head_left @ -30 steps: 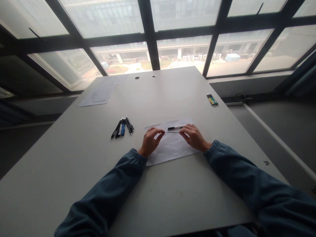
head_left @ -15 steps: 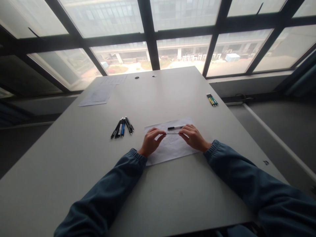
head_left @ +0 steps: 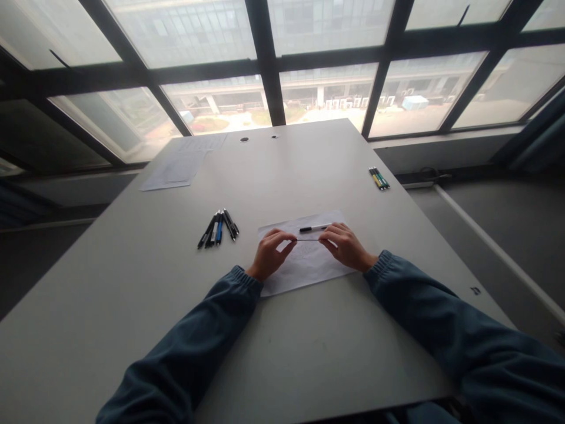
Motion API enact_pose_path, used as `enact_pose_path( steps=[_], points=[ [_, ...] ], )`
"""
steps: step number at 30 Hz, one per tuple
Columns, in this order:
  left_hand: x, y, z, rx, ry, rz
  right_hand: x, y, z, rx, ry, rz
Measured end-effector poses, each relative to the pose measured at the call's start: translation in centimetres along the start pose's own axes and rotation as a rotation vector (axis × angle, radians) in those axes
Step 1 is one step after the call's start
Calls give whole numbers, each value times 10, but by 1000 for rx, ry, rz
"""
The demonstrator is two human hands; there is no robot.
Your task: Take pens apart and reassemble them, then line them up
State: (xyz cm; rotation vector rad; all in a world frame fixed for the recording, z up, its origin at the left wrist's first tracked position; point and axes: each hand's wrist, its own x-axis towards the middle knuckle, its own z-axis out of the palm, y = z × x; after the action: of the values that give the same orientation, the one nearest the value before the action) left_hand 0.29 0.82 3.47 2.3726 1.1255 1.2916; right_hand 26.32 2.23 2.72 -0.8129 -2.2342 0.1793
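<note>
Dark-framed windows (head_left: 329,23) back a white table (head_left: 110,271), where a sheet of paper (head_left: 295,278) lies beneath the hands. Over it, a thin dark rod (head_left: 308,239) spans the gap between the left hand (head_left: 268,255) and the right hand (head_left: 346,245), fingertips pinching it at either side — probably to keep so slender a piece level and steady. Just beyond, a pen (head_left: 310,228) rests on the paper, partly hidden by the right hand. Dark pens (head_left: 219,228) fan out leftward; green-and-yellow pens (head_left: 379,178) sit near the right edge — seemingly grouped by colour, clear of the paper.
</note>
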Motion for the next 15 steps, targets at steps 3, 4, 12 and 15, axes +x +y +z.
enact_pose_path(
  steps=[3, 4, 12, 15],
  points=[
    [1, 1, 0, -24, -14, 14, 1, -1, -1, -9, -2, -2],
    [1, 1, 0, -33, -18, 22, 1, -2, -2, -11, -2, -2],
    [1, 0, 0, -68, -44, 67, 1, -3, -2, -4, -21, 13],
    [1, 1, 0, -71, -42, 64, 1, -3, -1, 17, -25, 9]
  ],
)
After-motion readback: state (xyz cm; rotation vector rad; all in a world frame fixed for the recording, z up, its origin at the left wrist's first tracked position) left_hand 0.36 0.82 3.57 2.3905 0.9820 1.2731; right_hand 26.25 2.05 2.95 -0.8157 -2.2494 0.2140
